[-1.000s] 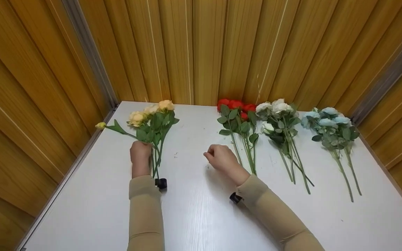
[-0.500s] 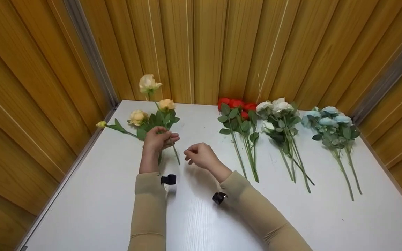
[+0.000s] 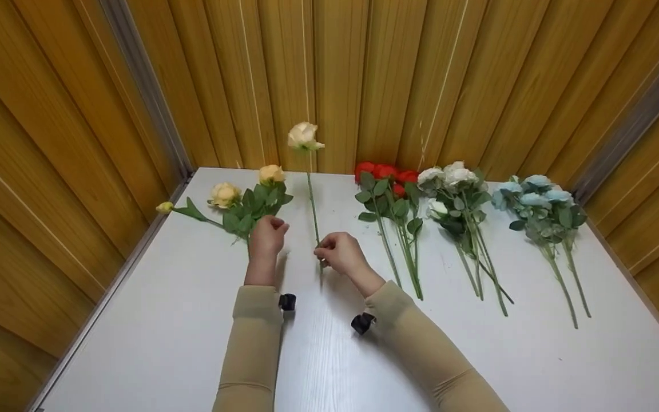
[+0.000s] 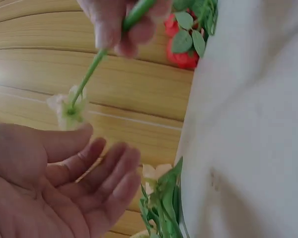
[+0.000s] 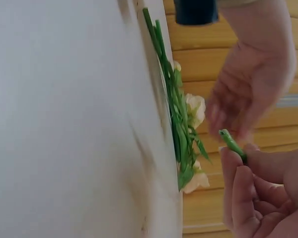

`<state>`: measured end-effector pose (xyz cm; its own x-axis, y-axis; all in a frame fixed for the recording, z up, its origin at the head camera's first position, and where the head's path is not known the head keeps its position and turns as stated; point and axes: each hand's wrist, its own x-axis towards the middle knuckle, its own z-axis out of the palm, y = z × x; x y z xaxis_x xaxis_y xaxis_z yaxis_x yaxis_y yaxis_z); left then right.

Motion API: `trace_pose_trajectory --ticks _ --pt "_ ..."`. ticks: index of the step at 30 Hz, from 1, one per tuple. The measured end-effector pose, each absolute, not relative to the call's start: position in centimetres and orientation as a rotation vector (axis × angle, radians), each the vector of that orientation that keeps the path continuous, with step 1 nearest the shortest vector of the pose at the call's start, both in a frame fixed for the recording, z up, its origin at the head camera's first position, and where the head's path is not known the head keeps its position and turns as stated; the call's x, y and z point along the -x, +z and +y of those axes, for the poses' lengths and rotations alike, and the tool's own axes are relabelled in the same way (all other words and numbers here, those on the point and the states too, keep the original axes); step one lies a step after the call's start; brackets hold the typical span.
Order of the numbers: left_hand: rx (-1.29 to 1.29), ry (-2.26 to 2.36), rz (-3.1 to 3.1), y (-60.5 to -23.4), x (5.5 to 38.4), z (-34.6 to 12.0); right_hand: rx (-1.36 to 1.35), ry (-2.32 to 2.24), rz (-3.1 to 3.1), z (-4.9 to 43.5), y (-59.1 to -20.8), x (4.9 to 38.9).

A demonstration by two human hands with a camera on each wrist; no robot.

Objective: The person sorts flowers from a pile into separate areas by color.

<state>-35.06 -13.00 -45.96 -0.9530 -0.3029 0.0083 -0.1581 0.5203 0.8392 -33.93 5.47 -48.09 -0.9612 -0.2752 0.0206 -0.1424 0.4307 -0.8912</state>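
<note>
Over the white table (image 3: 163, 326), my right hand (image 3: 344, 253) pinches one pale rose (image 3: 305, 136) by its stem.

The rose stands almost upright, leaning a little, its bloom seen against the wooden wall (image 3: 338, 80) and the stem's cut end jutting below my fingertips. My left hand (image 3: 266, 237) holds nothing; its fingers are loosely bent, with the thumb apart from them, near the stem but not on it. Beside that hand, two peach roses (image 3: 225, 195) with green leaves lie on the table, and a yellow bud (image 3: 165, 207) points off to the left. Beyond my right hand lie red roses (image 3: 385, 171), then white roses (image 3: 460, 176), then pale blue flowers (image 3: 535, 199), stems toward me.
</note>
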Motion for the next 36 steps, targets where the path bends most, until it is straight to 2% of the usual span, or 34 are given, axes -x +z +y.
trace_pose_trajectory --ticks 3,6,12,20,24,31,36 --pt "-0.453 -1.091 -2.702 -46.8 34.9 -14.1 0.298 -1.482 2.577 6.3 -48.3 34.3" --pt "-0.466 -0.955 -2.738 -47.6 34.5 -14.9 0.237 -1.405 2.604 7.0 -48.5 34.6" --pt "-0.538 -0.924 -2.791 -48.7 34.2 -15.9 0.2 -1.241 2.701 7.9 -49.1 35.1" --pt "-0.655 -0.908 -2.937 -47.7 34.9 -16.6 0.23 -1.059 2.814 8.7 -49.7 35.6" --pt "-0.653 -1.153 -2.91 -47.1 35.0 -17.1 0.197 -1.047 2.783 8.9 -49.6 35.6" --pt "-0.574 -2.072 -2.55 -47.5 35.5 -17.7 0.141 -1.056 2.695 8.9 -49.2 35.4" --pt "-0.576 -2.277 -2.319 -48.1 35.8 -17.6 0.157 -1.099 2.648 8.9 -49.4 35.4"
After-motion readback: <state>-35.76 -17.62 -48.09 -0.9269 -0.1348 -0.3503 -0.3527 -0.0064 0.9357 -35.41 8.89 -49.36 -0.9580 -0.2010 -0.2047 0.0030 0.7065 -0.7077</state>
